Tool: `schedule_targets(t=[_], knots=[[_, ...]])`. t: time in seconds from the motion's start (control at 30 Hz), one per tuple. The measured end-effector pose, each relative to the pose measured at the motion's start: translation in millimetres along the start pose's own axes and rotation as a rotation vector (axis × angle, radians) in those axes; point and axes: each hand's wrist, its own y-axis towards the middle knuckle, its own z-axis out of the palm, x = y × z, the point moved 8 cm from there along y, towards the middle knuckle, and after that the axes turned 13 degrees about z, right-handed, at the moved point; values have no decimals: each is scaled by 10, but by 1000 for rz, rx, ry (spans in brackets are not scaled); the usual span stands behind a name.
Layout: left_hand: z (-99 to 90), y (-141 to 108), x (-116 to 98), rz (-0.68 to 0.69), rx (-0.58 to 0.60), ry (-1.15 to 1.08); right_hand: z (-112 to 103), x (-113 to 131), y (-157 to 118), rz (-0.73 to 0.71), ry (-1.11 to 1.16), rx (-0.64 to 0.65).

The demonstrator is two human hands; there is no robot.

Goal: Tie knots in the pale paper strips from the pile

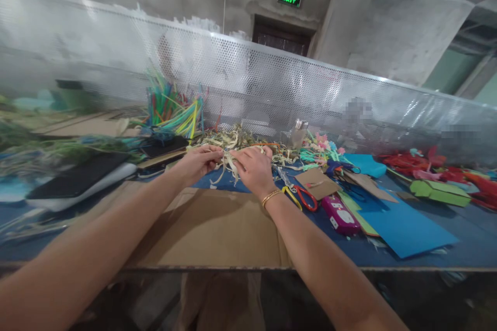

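Note:
My left hand point(200, 163) is closed, its thumb and fingertips pinched at the near edge of a heap of pale, curled strips point(221, 138). Close beside it, my right hand point(254, 166) bends its fingers over the same heap, a gold bracelet point(271, 197) on its wrist. Pale strips point(233, 169) hang down between the two sets of fingertips. What exactly the fingers pinch is partly hidden. Below both hands lies a flat sheet of brown cardboard point(217, 232). An orange strip point(264, 144) crosses the heap behind the right hand.
To the right are red-handled scissors point(307, 199), a purple box point(340, 215), blue sheets point(407, 227) and a green folded piece point(440, 192). A bundle of coloured stems point(174, 108) and a black-topped item point(79, 175) stand left. A perforated metal screen point(279, 80) borders the table's back.

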Motion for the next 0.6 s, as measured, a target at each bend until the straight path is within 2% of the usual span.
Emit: schedule_targets(t=[0.33, 0.47, 0.6], knots=[[61, -42, -26, -10, 21, 94, 4, -47, 14, 34, 4, 3], [76, -44, -21, -2, 60, 113, -22, -54, 13, 57, 89, -25], [102, -46, -12, 10, 116, 146, 12, -112, 16, 164, 230, -16]])
